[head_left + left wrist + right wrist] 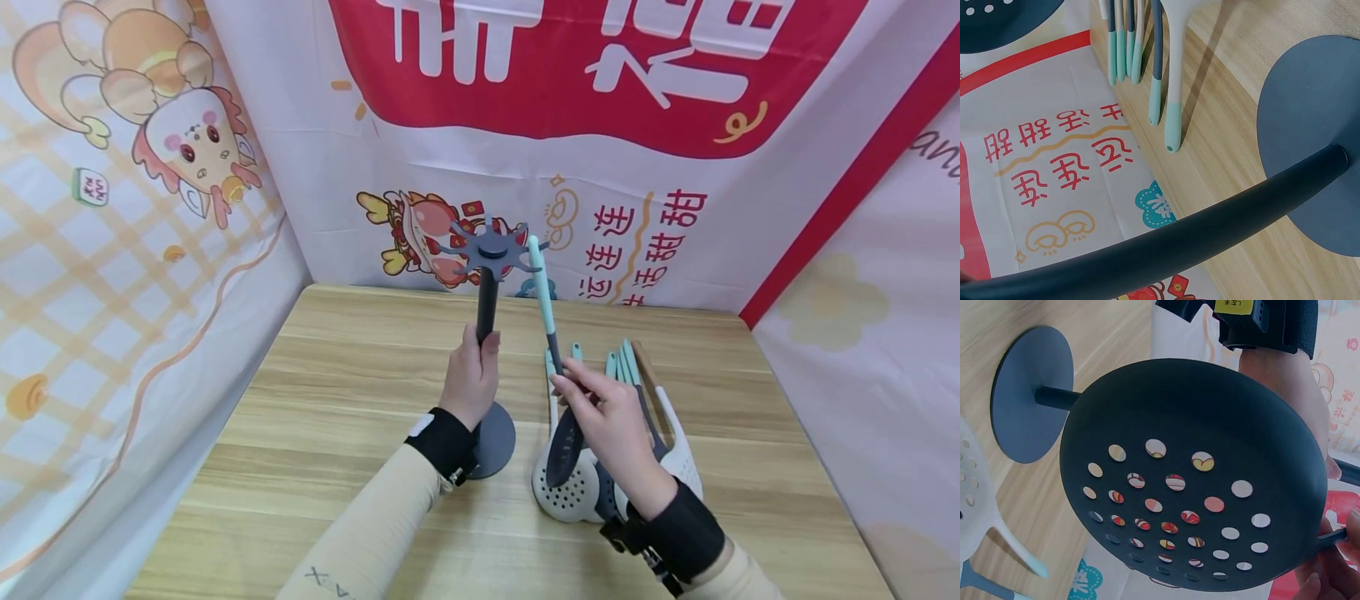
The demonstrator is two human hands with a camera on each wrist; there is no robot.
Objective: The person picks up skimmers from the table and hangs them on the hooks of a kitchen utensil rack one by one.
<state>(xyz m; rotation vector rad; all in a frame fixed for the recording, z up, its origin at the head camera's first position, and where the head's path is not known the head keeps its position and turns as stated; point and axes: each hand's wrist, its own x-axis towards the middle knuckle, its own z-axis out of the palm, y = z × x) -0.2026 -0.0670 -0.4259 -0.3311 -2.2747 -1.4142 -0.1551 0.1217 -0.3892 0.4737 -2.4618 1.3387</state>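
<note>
My left hand [470,379] grips the dark pole [487,310] of an upright utensil stand with a round base [495,442] and a hooked top ring [492,243]. By its neck, my right hand [611,417] pinches a dark skimmer [1197,406] whose bowl is full of holes. The skimmer's mint handle [542,283] points up, its end beside the ring's right-hand hooks; I cannot tell whether they touch. The bowl hangs below the right hand, over the other utensils. In the left wrist view the pole [1166,250] crosses the bottom, and the left hand is almost wholly hidden.
Right of the stand, several utensils lie on the wooden table [337,375], among them a white skimmer [558,500] and a white-headed one with a wooden handle end [643,360]. Their mint handles [1174,128] point to the back. Printed cloth [285,125] hangs behind and at both sides.
</note>
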